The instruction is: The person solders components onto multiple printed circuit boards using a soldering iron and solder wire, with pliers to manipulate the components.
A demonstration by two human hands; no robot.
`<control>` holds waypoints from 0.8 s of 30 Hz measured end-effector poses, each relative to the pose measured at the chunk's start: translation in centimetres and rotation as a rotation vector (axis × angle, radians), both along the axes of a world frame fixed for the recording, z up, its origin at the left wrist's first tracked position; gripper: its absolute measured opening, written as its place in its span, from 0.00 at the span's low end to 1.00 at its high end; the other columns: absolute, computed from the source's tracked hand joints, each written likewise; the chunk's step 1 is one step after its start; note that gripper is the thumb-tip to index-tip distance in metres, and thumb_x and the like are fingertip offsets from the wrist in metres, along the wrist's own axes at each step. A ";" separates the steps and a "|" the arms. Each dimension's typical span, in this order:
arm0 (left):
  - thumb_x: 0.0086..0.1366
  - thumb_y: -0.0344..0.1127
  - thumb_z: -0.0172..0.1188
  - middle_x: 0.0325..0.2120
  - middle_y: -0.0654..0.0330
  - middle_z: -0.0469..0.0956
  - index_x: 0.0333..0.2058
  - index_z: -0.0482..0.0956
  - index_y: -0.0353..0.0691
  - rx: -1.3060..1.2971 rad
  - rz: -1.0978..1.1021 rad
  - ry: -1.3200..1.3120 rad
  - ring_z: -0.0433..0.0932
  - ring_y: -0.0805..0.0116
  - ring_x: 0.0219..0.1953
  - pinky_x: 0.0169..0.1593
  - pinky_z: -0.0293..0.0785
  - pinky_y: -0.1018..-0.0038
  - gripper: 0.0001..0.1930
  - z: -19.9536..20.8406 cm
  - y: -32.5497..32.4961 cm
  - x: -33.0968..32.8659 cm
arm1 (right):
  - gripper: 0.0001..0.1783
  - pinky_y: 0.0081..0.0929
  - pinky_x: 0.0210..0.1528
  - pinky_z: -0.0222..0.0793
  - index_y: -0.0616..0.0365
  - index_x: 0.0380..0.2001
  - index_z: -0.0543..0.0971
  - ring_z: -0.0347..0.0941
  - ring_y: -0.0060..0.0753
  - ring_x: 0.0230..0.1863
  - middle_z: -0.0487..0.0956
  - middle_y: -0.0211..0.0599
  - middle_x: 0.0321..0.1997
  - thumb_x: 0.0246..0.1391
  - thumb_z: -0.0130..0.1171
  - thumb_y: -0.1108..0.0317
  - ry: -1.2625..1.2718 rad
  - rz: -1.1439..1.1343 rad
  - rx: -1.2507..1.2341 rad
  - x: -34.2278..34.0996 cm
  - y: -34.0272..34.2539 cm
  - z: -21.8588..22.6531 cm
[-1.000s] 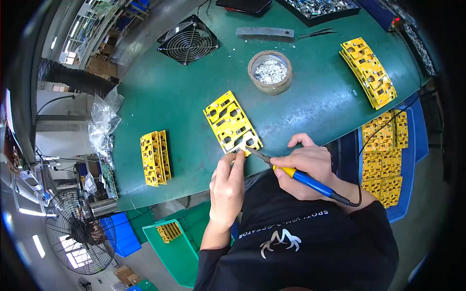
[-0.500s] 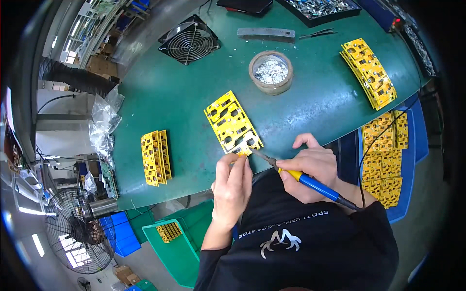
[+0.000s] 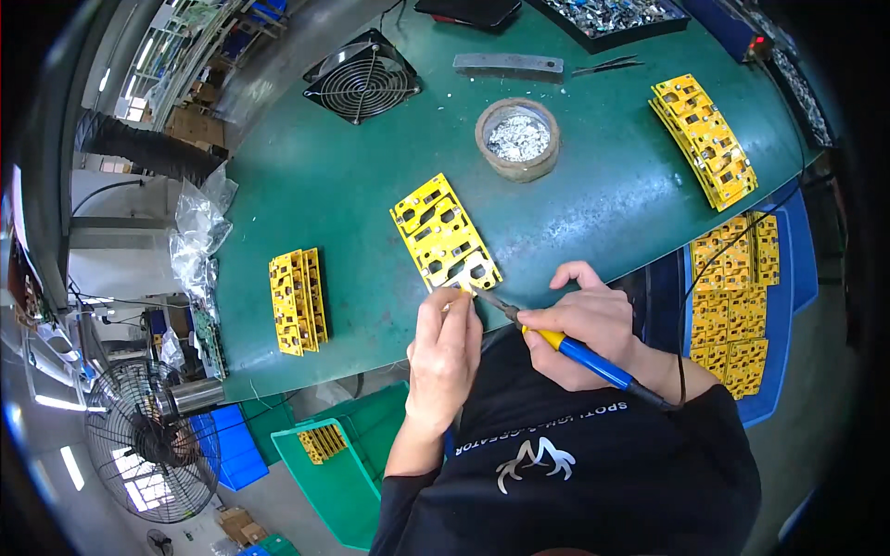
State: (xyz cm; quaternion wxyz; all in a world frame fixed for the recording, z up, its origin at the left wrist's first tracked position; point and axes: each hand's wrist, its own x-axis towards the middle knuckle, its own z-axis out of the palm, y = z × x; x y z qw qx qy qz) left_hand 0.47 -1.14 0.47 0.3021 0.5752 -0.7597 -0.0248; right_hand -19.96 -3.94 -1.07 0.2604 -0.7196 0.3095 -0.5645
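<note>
A yellow circuit board panel (image 3: pixel 443 227) with dark cut-outs lies flat on the green table. At its near end, the thumb and fingers of my left hand (image 3: pixel 440 361) are pinched together; whatever is between them is too small and hidden to name. My right hand (image 3: pixel 584 329) grips a soldering iron (image 3: pixel 593 361) with a blue and yellow handle. Its tip points up and left, meeting the panel's near end close to my left fingertips. From the handle's rear a dark cord runs off to the right.
Beyond the panel stands a round tub (image 3: pixel 519 139) of silvery scraps. Stacked yellow boards rest at left (image 3: pixel 298 301) and right (image 3: pixel 705 142). A black fan (image 3: pixel 363 82), a grey bar (image 3: pixel 508 65) and tweezers (image 3: pixel 607 64) lie farther back. Below the table edge are a blue bin (image 3: pixel 774 371) and a green bin (image 3: pixel 315 491).
My right hand and the soldering iron have shifted slightly left. My left fingers have moved a little at the panel's near end. The panel has stayed in place.
</note>
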 end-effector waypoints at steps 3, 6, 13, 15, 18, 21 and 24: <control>0.62 0.19 0.69 0.44 0.52 0.82 0.43 0.84 0.32 -0.023 -0.005 -0.006 0.85 0.58 0.34 0.37 0.82 0.67 0.11 0.6 -0.1 0.2 | 0.13 0.38 0.44 0.76 0.59 0.33 0.88 0.78 0.31 0.21 0.83 0.31 0.23 0.39 0.72 0.79 -0.013 -0.018 -0.017 -0.2 0.0 0.1; 0.61 0.18 0.67 0.45 0.52 0.83 0.44 0.85 0.32 0.054 0.047 0.032 0.86 0.56 0.39 0.42 0.83 0.66 0.12 1.3 -0.3 1.2 | 0.13 0.39 0.45 0.77 0.59 0.33 0.88 0.78 0.30 0.21 0.83 0.32 0.23 0.39 0.71 0.79 -0.017 -0.023 0.000 -1.0 -0.3 0.4; 0.62 0.17 0.61 0.55 0.48 0.80 0.54 0.82 0.36 0.173 -0.085 -0.105 0.86 0.44 0.46 0.46 0.85 0.58 0.21 2.0 -1.7 3.5 | 0.15 0.39 0.47 0.76 0.60 0.42 0.87 0.82 0.34 0.26 0.86 0.36 0.28 0.48 0.72 0.77 0.021 -0.210 -0.035 -2.7 -2.1 1.1; 0.62 0.17 0.61 0.55 0.48 0.80 0.54 0.82 0.35 0.161 -0.098 -0.093 0.86 0.44 0.46 0.46 0.86 0.59 0.21 2.0 -1.5 3.3 | 0.16 0.39 0.47 0.75 0.61 0.44 0.87 0.82 0.35 0.27 0.87 0.37 0.30 0.49 0.72 0.77 0.060 -0.289 -0.053 -2.9 -3.3 0.8; 0.63 0.18 0.62 0.51 0.48 0.82 0.52 0.82 0.34 0.135 -0.112 -0.068 0.86 0.44 0.44 0.44 0.85 0.58 0.18 1.9 -1.0 2.0 | 0.18 0.38 0.47 0.74 0.61 0.47 0.86 0.83 0.38 0.30 0.87 0.40 0.33 0.51 0.73 0.77 0.152 -0.359 -0.043 -3.2 -4.2 0.5; 0.62 0.19 0.66 0.44 0.49 0.82 0.50 0.83 0.33 0.136 -0.160 -0.028 0.86 0.46 0.41 0.42 0.84 0.58 0.17 1.8 -0.7 0.0 | 0.19 0.35 0.45 0.76 0.63 0.49 0.85 0.83 0.39 0.30 0.87 0.42 0.33 0.52 0.73 0.77 0.123 -0.322 -0.041 -2.8 -3.8 0.1; 0.63 0.20 0.67 0.45 0.49 0.83 0.45 0.84 0.31 0.064 -0.261 0.098 0.86 0.48 0.41 0.43 0.84 0.61 0.11 1.7 -1.3 -1.4 | 0.19 0.33 0.42 0.77 0.65 0.49 0.85 0.83 0.40 0.30 0.87 0.43 0.33 0.52 0.73 0.78 0.063 -0.242 -0.006 -2.1 -2.8 0.1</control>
